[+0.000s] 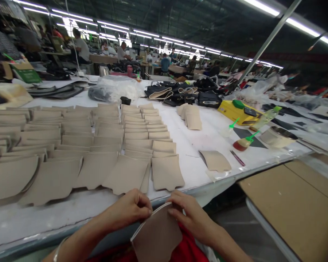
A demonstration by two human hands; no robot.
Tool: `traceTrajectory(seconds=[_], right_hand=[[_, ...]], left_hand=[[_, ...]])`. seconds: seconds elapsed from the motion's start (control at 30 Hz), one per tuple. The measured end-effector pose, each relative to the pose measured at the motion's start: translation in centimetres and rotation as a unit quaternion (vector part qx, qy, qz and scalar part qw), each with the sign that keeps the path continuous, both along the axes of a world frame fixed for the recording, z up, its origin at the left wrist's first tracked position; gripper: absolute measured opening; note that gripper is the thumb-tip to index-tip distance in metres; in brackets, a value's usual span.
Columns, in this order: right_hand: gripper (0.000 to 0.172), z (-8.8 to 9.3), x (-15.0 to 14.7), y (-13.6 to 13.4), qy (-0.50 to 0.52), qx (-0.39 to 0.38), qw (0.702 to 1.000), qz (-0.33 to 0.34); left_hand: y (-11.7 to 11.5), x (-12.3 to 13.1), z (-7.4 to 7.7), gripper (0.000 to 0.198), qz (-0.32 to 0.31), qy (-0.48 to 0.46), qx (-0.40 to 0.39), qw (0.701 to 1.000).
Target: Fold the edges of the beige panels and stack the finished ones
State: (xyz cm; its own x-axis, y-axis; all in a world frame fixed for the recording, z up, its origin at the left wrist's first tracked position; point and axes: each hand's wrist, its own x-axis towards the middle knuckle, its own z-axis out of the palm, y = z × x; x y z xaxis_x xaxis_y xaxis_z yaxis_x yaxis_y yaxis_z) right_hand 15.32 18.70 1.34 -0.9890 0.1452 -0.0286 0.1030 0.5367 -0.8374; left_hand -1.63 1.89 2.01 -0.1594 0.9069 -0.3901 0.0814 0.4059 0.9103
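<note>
A beige fabric panel (158, 233) with a pale curved edge hangs between my two hands, just in front of the table's near edge. My left hand (135, 207) pinches the upper edge near its middle, thumb and fingers closed. At the right end of that edge, my right hand (184, 213) grips the panel between thumb and fingers. Beyond my hands, rows of overlapping beige panels (128, 171) cover the left part of the white tabletop (191, 174). One separate beige panel (215, 161) lies to the right, slightly curled.
To the right are a dark pen-like tool (237, 158), a glue bottle (243, 143) with a green nozzle, a metal pot (278, 137) and a yellow box (237, 112). Brown cardboard (295, 203) stands at the lower right. Black bags (180, 92) lie further back. Several people work behind.
</note>
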Motion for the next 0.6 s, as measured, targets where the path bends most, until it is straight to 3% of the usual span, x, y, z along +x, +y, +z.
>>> traceTrajectory(seconds=[0.13, 0.3, 0.6], right_hand=[[0.029, 0.8, 0.0, -1.9, 0.054, 0.118, 0.992, -0.002], [0.019, 1.0, -0.4, -3.4, 0.081, 0.222, 0.971, 0.037], [0.008, -1.1, -0.3, -3.3, 0.141, 0.340, 0.928, 0.065]], left_hand=[[0.1, 0.4, -0.6, 0.018, 0.023, -0.053, -0.013, 0.998], [0.2, 0.9, -1.2, 0.018, 0.046, -0.090, -0.024, 0.995], [0.1, 1.9, -2.6, 0.016, 0.063, -0.072, -0.025, 0.995]])
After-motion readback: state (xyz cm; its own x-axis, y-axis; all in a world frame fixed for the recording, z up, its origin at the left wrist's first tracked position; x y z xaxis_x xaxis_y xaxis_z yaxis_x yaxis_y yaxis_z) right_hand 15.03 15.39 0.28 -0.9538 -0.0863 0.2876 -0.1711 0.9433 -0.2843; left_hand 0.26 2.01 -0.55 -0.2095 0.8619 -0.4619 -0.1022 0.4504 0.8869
